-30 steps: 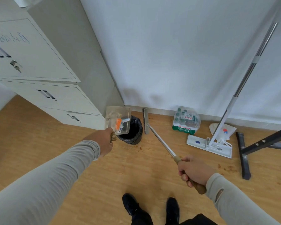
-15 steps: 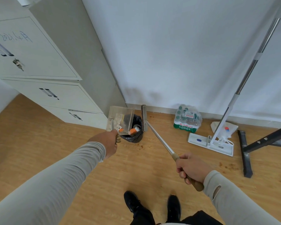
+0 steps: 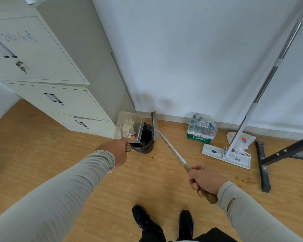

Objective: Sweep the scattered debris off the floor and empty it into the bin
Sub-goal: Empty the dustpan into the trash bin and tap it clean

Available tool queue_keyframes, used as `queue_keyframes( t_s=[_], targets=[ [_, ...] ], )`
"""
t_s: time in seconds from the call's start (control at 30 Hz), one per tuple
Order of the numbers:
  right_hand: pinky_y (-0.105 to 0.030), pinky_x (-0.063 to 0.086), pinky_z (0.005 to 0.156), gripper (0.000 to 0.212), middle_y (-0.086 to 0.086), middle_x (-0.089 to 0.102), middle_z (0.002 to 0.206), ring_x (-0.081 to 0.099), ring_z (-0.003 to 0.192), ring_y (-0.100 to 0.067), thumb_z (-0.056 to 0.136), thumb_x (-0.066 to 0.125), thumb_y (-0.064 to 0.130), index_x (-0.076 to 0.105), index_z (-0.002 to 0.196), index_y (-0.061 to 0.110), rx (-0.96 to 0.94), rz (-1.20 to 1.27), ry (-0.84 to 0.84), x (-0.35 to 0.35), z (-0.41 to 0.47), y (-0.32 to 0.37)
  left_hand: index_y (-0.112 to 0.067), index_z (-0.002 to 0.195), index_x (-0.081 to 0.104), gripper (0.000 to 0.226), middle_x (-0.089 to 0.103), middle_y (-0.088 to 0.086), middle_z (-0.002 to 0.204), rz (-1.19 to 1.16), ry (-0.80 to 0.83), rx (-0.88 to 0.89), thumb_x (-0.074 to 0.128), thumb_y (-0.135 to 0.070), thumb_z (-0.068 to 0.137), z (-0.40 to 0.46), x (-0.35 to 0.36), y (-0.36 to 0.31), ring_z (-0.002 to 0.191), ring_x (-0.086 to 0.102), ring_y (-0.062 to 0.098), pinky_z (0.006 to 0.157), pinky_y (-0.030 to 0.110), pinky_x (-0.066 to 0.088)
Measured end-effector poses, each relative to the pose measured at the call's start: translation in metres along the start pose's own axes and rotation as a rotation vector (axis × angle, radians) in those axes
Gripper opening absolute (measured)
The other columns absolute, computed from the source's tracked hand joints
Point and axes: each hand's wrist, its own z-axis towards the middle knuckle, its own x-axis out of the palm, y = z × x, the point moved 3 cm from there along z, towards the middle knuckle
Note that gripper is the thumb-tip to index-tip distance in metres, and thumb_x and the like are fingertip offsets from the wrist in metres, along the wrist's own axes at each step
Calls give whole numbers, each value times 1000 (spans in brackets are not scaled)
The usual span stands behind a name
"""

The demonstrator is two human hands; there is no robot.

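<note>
Head view: left hand [image 3: 115, 151] is gripping the dustpan [image 3: 129, 127], tipping debris [image 3: 131, 135] into the bin [image 3: 144, 139] at frame centre; right hand [image 3: 205, 180] is holding the broom [image 3: 168, 145]; crumbs [image 3: 244, 179] at lower right are still waiting.

- Filing cabinet [image 3: 42, 55]: handwritten marks on the top drawer front, upside down, roughly "2021".
- Bottle pack [image 3: 201, 130]: green label with white Chinese characters, too small to read.

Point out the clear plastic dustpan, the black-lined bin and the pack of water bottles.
Clear plastic dustpan [image 3: 129, 125]: head view, on the tilted pan's flat base.
Black-lined round bin [image 3: 148, 145]: head view, on its right outer wall.
Shrink-wrapped pack of water bottles [image 3: 201, 128]: head view, on the wrap's top.
</note>
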Motion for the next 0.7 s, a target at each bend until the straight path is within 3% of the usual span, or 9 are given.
queue_keyframes(
  t_s=[0.23,0.47,0.7],
  targets=[
    [-26,42,42,27,-13,60,75,48,47,-14,88,56,2,51,112,12,-10,2,1,3,0,-1,-28,104,48,12,59,-10,87,43,-34,24,50,-21,94,-2,3,-1,77,60,12,72,27,49],
    [-27,42,43,28,-13,61,75,48,47,-14,87,56,2,52,113,11,-11,2,-2,4,-1,-1,-28,107,50,17,63,-10,94,53,-34,37,50,-20,92,-4,8,-1,83,64,13,81,31,55],
    [-26,43,43,26,-12,62,76,49,47,-13,88,57,3,52,112,13,-13,-11,-3,5,-7,0,-29,105,49,15,62,-11,91,59,-39,32,51,-21,92,-7,10,0,81,63,12,80,31,56]
  ],
)
